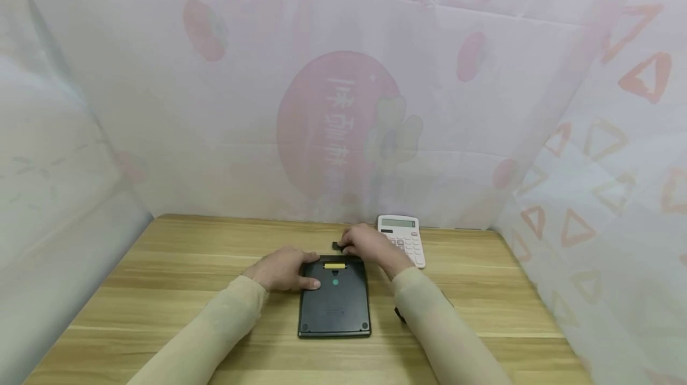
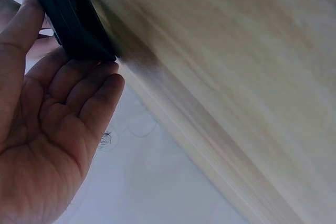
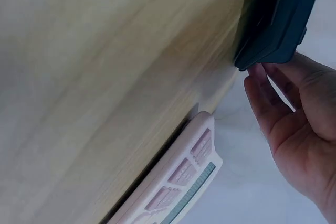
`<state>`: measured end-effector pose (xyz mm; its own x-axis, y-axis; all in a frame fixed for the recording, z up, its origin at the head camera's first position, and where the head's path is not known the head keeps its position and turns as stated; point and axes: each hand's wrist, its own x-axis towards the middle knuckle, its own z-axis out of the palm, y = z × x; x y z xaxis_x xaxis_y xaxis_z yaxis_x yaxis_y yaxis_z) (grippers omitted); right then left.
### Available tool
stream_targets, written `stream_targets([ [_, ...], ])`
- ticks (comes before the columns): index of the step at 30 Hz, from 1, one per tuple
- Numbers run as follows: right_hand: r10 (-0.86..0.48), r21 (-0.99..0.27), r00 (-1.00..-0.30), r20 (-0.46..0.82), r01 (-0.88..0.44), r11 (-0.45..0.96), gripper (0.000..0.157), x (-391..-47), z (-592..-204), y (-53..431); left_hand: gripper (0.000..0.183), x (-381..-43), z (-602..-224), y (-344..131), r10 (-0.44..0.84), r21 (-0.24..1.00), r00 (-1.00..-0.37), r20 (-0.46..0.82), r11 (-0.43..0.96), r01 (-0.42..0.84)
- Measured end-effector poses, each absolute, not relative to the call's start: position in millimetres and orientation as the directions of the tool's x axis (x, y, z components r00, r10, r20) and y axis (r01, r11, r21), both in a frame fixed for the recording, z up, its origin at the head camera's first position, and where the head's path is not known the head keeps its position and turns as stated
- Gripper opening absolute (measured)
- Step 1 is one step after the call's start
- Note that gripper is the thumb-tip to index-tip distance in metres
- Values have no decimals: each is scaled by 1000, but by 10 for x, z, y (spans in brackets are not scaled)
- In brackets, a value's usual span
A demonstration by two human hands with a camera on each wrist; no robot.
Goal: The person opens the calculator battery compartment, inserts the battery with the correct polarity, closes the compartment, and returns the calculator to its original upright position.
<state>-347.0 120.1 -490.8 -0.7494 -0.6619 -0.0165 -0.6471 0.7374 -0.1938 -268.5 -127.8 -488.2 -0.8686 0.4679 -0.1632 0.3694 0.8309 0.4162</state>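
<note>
A dark calculator [image 1: 335,307] lies face down on the table, its battery compartment uncovered at the far end with a yellow battery [image 1: 335,266] inside. My left hand [image 1: 281,269] grips its far left edge, the thumb lying on the back; the left wrist view shows the fingers curled against the rim. Just beyond the far edge, my right hand [image 1: 367,245] pinches a small black battery cover [image 1: 336,246], partly hidden by the fingers. In the right wrist view, the fingertips of that hand are partly hidden behind the calculator.
A white-pink calculator [image 1: 405,239] lies face up at the back, right of my right hand. A small black object [image 1: 399,315] sticks out from under the right forearm, mostly hidden. Printed cloth [image 1: 343,27] hangs behind the wooden table [image 1: 182,272].
</note>
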Motion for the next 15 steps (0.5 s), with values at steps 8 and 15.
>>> stream_targets([
  [8,-620,-164,-784,-30,-608,777,7,-3547,-4960,1148,73,-2684,-4876,-1280,468,420,-869,-159,829,369],
  [15,-628,-160,-777,-37,-616,771,13,-3559,-4919,1125,73,-2708,-4900,-1284,468,403,-870,-154,834,377],
])
